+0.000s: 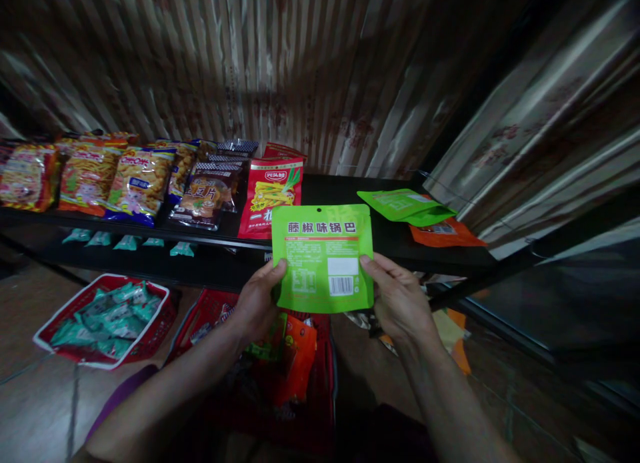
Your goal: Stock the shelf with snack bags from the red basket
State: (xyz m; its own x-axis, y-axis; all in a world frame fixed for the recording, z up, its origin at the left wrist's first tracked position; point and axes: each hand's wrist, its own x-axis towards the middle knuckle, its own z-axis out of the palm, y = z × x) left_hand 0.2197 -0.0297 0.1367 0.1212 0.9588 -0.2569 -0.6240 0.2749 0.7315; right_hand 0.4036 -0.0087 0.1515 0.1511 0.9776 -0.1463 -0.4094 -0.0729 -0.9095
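Note:
A bright green snack pouch (310, 250) is held up in front of the shelf, its printed back with a barcode facing me. My left hand (260, 296) grips its left edge, thumb on the front. On the opposite edge my right hand (397, 293) pinches it the same way; the fingers behind the pouch are hidden. Just behind it to the left stands a red snack pouch (270, 190). To the right, green pouches (407, 204) lie on the shelf, partly over an orange pouch (447, 233).
Several snack bags (143, 180) and brown bags (203, 196) line the black shelf (345, 190). Below, a red basket (163, 323) holds teal packets (115, 316). Another red basket (325, 383), with an orange pouch (299, 356) inside, sits under my arms. A pleated curtain (310, 83) hangs behind.

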